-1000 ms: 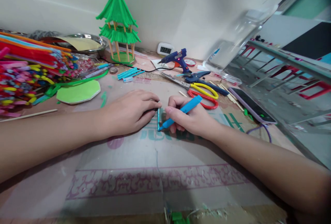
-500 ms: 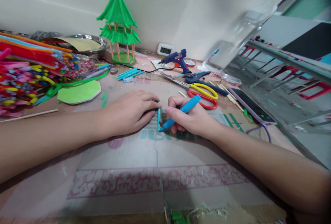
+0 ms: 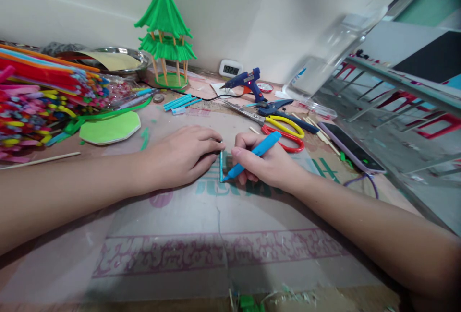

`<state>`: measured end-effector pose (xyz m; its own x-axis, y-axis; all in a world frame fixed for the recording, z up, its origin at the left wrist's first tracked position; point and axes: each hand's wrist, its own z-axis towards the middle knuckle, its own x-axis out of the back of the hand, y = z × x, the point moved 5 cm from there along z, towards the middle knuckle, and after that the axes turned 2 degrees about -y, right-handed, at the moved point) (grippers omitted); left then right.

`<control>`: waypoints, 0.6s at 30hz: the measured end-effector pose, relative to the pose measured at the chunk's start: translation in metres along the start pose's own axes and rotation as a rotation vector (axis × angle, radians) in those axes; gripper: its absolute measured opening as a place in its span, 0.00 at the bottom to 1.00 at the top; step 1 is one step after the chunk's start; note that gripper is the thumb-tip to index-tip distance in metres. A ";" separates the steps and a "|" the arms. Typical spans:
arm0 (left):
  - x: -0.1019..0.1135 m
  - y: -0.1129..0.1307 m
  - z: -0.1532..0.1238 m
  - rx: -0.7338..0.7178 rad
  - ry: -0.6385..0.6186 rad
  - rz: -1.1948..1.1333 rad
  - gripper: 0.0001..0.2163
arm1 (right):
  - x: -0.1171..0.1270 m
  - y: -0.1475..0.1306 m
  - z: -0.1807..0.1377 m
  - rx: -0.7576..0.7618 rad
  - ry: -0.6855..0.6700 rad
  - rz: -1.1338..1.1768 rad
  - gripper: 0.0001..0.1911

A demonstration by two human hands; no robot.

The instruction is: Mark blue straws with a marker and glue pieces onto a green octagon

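Note:
A short thin stick point(image 3: 221, 165), mostly coloured blue with a pale upper part, lies on the printed cardboard sheet point(image 3: 173, 225). The fingertips of my left hand point(image 3: 190, 153) are closed on its far end and hold it against the sheet. My right hand point(image 3: 262, 161) grips a blue marker point(image 3: 261, 146) like a pen. The marker's tip touches the stick near its lower end. Behind my hands lie several blue sticks point(image 3: 182, 102) in a loose group.
Left: a pile of colourful pipe cleaners point(image 3: 43, 96) and a light green octagonal piece point(image 3: 110, 128). Behind: a green-roofed pavilion model point(image 3: 167, 29), a digital timer point(image 3: 230, 68) and a blue glue gun point(image 3: 248, 81). Right: scissors point(image 3: 284, 129), pliers point(image 3: 273, 107) and a phone point(image 3: 351, 149).
The marker's tip has shifted very slightly at the lower end of the stick. My left hand stays in place.

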<state>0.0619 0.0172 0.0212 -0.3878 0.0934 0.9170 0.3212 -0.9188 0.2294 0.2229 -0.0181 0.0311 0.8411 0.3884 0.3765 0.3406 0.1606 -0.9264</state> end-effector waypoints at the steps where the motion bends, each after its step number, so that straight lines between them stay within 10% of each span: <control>1: 0.000 0.000 0.000 -0.001 -0.002 0.002 0.16 | 0.000 0.000 0.000 0.004 -0.004 0.002 0.17; 10: -0.001 0.000 -0.001 0.005 0.019 0.014 0.18 | 0.017 0.004 0.011 0.010 0.229 -0.018 0.18; 18: -0.001 0.001 0.000 0.000 0.015 -0.002 0.18 | 0.012 0.005 0.012 0.021 0.126 -0.042 0.17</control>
<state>0.0622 0.0163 0.0207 -0.4011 0.0894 0.9117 0.3205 -0.9186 0.2311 0.2299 -0.0022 0.0306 0.8728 0.2642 0.4103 0.3686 0.1941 -0.9091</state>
